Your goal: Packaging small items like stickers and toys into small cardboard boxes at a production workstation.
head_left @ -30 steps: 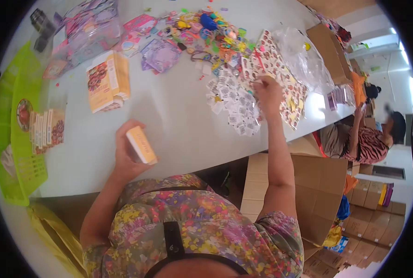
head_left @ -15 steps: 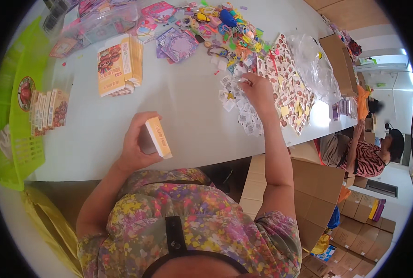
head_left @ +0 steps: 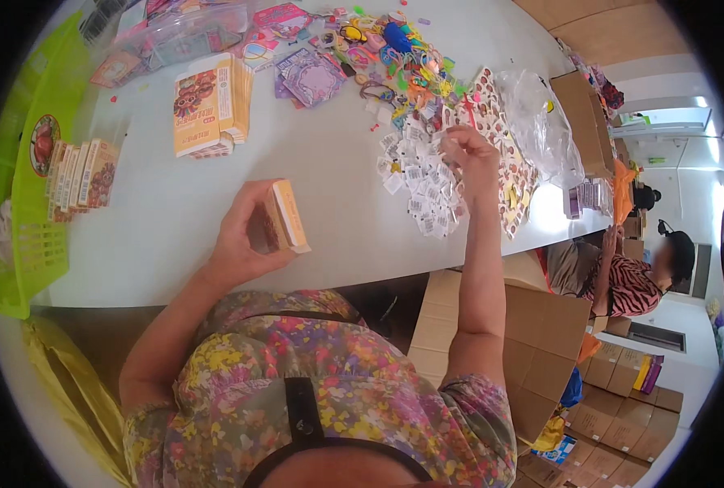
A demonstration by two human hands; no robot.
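Left hand (head_left: 244, 236) held a small orange-edged cardboard box (head_left: 284, 215) upright above the near edge of the white desk (head_left: 329, 154), fingers wrapped round it. Right hand (head_left: 469, 159) pinched, fingers narrow, over the scattered pile of small white paper labels (head_left: 419, 183), further right.

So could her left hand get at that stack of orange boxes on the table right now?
Probably not freely: the left hand is already wrapped around a small box. The stack of orange boxes lies farther up the white table with nothing between, but she would likely have to put the box down first.
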